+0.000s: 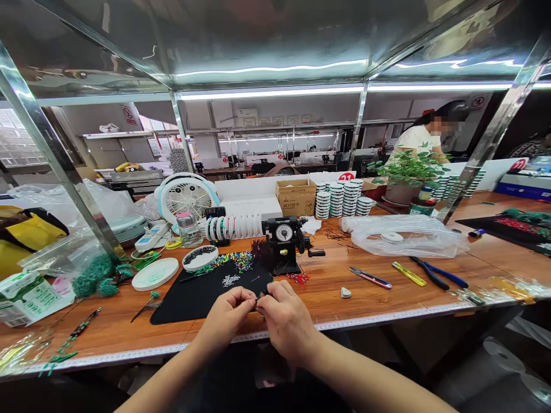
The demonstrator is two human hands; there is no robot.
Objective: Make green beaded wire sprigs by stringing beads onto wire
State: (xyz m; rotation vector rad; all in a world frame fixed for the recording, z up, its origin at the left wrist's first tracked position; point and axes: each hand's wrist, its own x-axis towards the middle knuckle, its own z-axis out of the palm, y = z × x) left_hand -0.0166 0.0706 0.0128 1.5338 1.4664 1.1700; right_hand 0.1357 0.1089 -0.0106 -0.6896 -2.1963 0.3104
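My left hand (229,314) and my right hand (284,321) meet above the front edge of the table, fingertips pinched close together. Between them is something small and dark, too small to name. Just beyond my hands lies a black mat (189,298). On it are a heap of white bits (231,280), multicoloured beads (243,261) and a white dish of dark pieces (200,258). Behind the mat stands a black hand-cranked winding machine (284,244) with a row of white spools (236,227) on its left. Red bits (298,277) lie at its foot.
To the right are a white chip (345,292), a utility knife (370,277), a yellow-handled tool (408,274) and blue-handled pliers (439,272). Stacked spools (342,198), a carton (296,198) and a fan (188,198) stand behind. A co-worker (424,135) is at the far right.
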